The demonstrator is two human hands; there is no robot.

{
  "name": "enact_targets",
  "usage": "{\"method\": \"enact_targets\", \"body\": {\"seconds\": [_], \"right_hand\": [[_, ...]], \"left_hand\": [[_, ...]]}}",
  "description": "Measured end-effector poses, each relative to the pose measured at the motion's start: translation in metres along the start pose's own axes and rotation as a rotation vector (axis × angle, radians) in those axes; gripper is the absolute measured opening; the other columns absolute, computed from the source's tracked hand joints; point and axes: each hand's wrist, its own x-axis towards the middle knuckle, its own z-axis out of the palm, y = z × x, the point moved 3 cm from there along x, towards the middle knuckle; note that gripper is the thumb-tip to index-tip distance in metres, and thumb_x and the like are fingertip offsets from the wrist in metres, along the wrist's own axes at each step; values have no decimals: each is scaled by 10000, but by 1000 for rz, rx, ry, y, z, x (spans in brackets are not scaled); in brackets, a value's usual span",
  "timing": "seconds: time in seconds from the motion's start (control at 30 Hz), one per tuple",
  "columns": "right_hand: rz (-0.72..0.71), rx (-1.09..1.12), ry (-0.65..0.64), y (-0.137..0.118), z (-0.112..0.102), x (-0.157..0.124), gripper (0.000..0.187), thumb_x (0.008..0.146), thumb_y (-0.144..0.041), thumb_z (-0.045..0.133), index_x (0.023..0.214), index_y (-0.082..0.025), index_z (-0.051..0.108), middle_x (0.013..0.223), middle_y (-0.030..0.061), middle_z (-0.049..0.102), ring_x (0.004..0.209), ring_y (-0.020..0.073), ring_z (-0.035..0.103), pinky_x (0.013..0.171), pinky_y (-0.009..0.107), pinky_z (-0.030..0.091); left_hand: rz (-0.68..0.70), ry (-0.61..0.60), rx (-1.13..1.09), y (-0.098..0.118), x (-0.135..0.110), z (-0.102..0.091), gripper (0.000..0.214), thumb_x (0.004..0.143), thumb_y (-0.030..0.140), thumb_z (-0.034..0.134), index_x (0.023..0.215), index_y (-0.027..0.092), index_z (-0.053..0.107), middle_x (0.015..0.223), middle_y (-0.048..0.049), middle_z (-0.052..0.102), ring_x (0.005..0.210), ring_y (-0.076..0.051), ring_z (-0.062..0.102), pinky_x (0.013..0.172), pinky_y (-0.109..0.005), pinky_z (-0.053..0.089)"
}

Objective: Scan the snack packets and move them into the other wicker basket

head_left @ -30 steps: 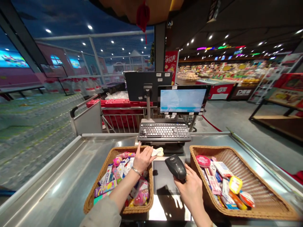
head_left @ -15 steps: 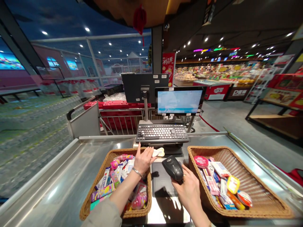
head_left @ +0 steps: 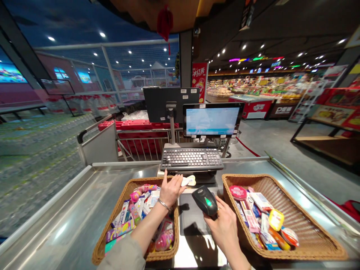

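Observation:
My left hand (head_left: 169,190) is closed on a small pale yellow packet (head_left: 189,181), held above the far edge of the left wicker basket (head_left: 109,240), just in front of the keyboard (head_left: 191,158). My right hand (head_left: 223,221) grips a black handheld barcode scanner (head_left: 206,199), whose green light is lit, with its head turned toward the packet. The scanner is a short way to the right of the packet and below it. The left basket is full of several colourful snack packets.
A second wicker basket (head_left: 306,228) at the right holds several small packets on its left side. Behind the keyboard stand a lit screen (head_left: 212,120) and a rear-facing display (head_left: 169,103). Beyond the steel counter (head_left: 70,221) are a red crate and a metal rail.
A green light has come on at the top of the scanner. Both hands have kept their places, apart from a small shift of the view.

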Motion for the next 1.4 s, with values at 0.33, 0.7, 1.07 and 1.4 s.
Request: {"method": "enact_targets", "body": {"seconds": [0.33, 0.7, 1.07, 1.4], "right_hand": [[23, 50, 34, 6, -9, 2, 232, 708, -272, 587, 883, -200, 721, 1040, 98, 724, 1163, 292, 588, 988, 435, 460], [136, 108, 122, 42, -29, 0, 365, 716, -323, 616, 1038, -170, 696, 1188, 129, 667, 1162, 291, 574, 1028, 451, 425], [324, 48, 234, 73, -61, 0, 431, 766, -494, 577, 1032, -179, 703, 1081, 123, 690, 1079, 296, 599, 954, 425, 443], [631, 13, 299, 103, -95, -5, 461, 739, -573, 580, 942, -179, 707, 927, 140, 703, 895, 291, 647, 781, 370, 474]], "left_hand": [[2, -6, -30, 7, 8, 4, 354, 925, 339, 565, 1241, 185, 608, 1112, -94, 737, 1027, -239, 697, 1201, -635, 118], [58, 14, -95, 35, 37, 15, 331, 918, 329, 570, 1211, 183, 622, 1086, -83, 743, 1005, -218, 698, 1214, -600, 127], [162, 0, -175, 69, 62, 33, 362, 907, 348, 589, 1229, 183, 609, 1110, -80, 738, 1036, -212, 691, 1217, -597, 133], [307, -54, -313, 104, 80, 63, 339, 911, 304, 577, 1228, 187, 594, 1121, -83, 735, 1075, -209, 680, 1208, -597, 168]]}}
